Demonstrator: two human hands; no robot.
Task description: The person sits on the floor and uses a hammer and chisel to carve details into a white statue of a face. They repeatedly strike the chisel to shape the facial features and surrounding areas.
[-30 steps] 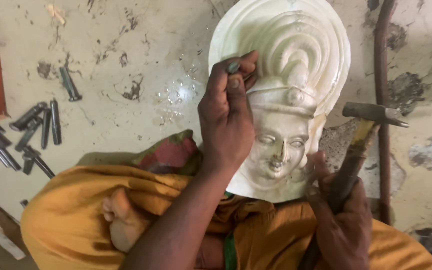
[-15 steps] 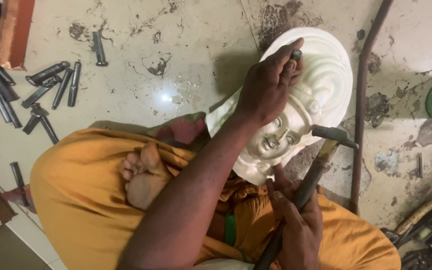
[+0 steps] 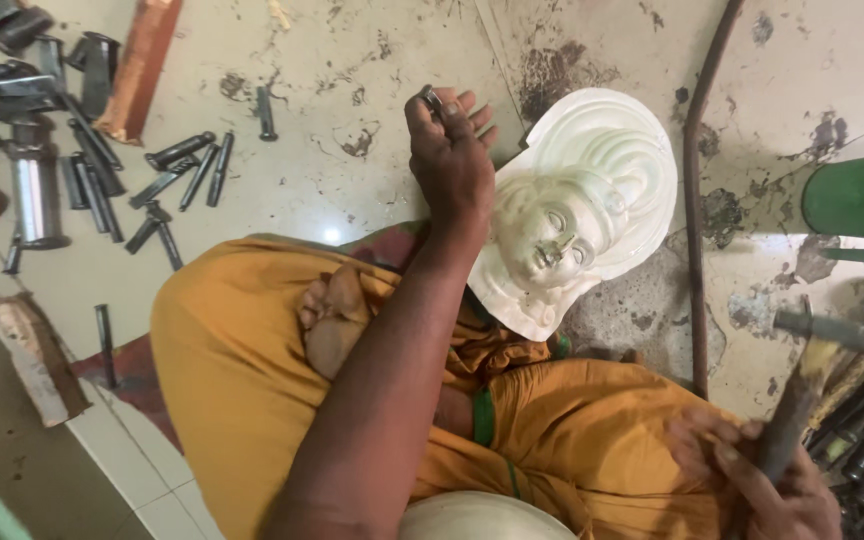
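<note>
Orange wrap garment (image 3: 242,380) with green trim (image 3: 482,417), bare forearms, bare foot (image 3: 330,320).

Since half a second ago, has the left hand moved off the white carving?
Yes. The left hand with its chisel has moved off the white carved face, to its left.

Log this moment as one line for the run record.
left hand: holds small chisel, beside white carved face | right hand: grips hammer, off stone | loose chisels on floor

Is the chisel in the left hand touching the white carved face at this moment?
Apart. The head view shows the left hand holding the chisel over bare floor, left of the white carved face.
</note>
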